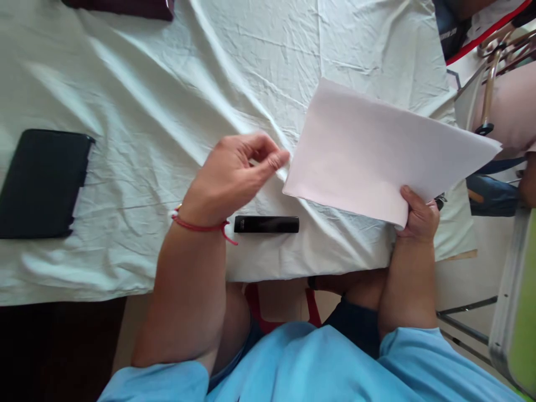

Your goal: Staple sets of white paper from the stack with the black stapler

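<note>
My right hand (pixel 419 219) grips a thin stack of white paper sheets (pixel 355 151) at the near right corner, thumb on top and fingers underneath. The sheets are tilted above the cloth. My left hand (pixel 238 167), with a red string bracelet at the wrist, is closed in a pinch just left of the paper's edge. Its fingertips are partly hidden, and I cannot see whether anything is between them. Below it on the cloth lies a narrow, glossy black oblong object (pixel 267 224) with small print at its left end. A small dark thing (pixel 439 201) shows beside my right knuckles.
A wrinkled pale cloth (pixel 138 111) covers the table. On the left lies a flat black case or tablet (pixel 44 184); a dark maroon object (pixel 125 6) sits at the far edge. To the right are a metal-framed green panel (pixel 521 312) and part of another person (pixel 506 106).
</note>
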`<state>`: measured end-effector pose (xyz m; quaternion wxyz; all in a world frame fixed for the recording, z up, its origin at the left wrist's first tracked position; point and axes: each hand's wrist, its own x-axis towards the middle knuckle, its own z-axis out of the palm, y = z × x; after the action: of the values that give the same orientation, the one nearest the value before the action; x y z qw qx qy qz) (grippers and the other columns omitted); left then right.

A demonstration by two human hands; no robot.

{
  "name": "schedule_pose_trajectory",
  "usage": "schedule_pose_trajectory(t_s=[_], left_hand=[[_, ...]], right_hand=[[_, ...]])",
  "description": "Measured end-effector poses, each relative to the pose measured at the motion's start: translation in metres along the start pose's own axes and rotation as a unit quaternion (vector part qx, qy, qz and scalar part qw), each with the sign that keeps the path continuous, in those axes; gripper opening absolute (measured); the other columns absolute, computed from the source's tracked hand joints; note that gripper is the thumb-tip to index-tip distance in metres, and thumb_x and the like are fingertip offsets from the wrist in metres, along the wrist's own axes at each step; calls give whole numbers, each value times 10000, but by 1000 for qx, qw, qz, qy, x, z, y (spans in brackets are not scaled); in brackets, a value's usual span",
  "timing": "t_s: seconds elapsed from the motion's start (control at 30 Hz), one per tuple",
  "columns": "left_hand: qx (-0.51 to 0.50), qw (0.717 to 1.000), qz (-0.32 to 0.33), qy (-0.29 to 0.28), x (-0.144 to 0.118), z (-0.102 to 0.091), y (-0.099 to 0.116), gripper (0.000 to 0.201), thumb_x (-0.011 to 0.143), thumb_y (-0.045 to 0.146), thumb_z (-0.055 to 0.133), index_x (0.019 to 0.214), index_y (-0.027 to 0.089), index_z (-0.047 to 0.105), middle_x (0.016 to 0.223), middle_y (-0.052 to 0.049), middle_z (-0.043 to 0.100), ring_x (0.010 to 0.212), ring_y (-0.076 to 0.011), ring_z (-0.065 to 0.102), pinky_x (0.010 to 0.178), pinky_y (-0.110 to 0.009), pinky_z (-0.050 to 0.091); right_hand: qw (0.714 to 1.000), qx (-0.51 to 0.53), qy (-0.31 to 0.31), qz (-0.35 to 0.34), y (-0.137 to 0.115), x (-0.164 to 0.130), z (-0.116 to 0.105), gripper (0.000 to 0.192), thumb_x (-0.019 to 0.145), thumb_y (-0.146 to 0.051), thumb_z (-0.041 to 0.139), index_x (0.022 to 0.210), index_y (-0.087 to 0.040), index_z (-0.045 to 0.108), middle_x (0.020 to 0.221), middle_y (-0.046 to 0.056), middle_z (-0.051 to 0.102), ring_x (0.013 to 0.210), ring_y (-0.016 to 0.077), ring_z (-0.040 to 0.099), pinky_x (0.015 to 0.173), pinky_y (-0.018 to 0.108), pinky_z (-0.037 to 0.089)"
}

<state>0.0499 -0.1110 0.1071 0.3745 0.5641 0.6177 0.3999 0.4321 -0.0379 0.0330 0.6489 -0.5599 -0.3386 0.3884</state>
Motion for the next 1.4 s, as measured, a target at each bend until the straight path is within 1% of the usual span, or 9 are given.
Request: schedule_pose_trajectory(t_s=[0.07,0.17,0.27,0.37,0.47,0.7,0.93,1.17,1.4], left_hand=[[-35,996,-26,79,7,9,-14,306,1022,539,756,947,253,678,1007,-49,774,977,-229,705,916,-346,552],[-110,990,-80,-34,15,22,-29,367,978,588,787,1066,242,701,1058,-71,800,1037,-256,748,901,-350,581],[-118,978,-114,-126,19,27,-33,202,889,387,794,983,222,725,963,-53,802,937,-239,755,865,-337,568],[-80,981,-145,-98,20,26,-30,76,864,301,729,835,236,704,713,0,694,680,-191,645,711,-315,484],[-43,986,-150,-61,20,26,-27,242,931,349,708,724,253,627,565,35,544,568,-170,516,626,-313,399],[-97,980,-144,-100,20,27,-26,128,843,334,807,844,228,735,767,-3,725,692,-179,607,666,-292,445],[-49,988,-140,-34,18,26,-23,454,987,409,715,603,229,555,626,17,500,622,-145,426,639,-311,348],[-77,979,-160,-101,20,23,-16,112,808,260,837,783,216,737,789,-4,734,731,-174,625,719,-286,463],[-40,988,-137,-67,19,24,-22,440,979,313,707,570,230,567,571,18,513,608,-151,442,629,-310,355]], right_hand=[[1000,-6,0,-6,-1,-1,0,572,518,-243,1024,1054,-188,833,1220,41,875,1110,217,824,1117,410,720],[1000,-18,-5,-13,0,-3,0,581,521,-256,1034,1066,-202,840,1219,25,881,1097,218,827,1125,432,723],[999,-37,-1,-9,3,-5,0,600,523,-284,1074,1070,-186,848,1189,50,886,1118,226,828,1111,407,718],[998,-67,-3,-18,6,-7,2,543,572,-402,1111,1008,-197,860,1099,41,896,1055,214,835,1099,406,728],[995,-87,-11,-40,7,-8,3,503,587,-487,1118,930,-220,864,1057,25,903,1022,208,840,1133,435,726],[996,-76,-3,-56,7,-5,0,495,606,-457,1115,962,-216,870,1120,27,910,1123,210,848,1248,443,662],[997,-59,3,-44,8,-6,0,530,622,-401,1097,1034,-168,860,1169,75,890,1211,242,841,1243,427,663],[997,-46,2,-55,9,1,-3,463,660,-408,1076,1018,-200,868,1151,31,899,1217,216,842,1351,426,575],[997,-50,5,-64,10,1,-4,481,665,-427,1077,1048,-217,876,1188,25,900,1280,238,838,1356,455,576]])
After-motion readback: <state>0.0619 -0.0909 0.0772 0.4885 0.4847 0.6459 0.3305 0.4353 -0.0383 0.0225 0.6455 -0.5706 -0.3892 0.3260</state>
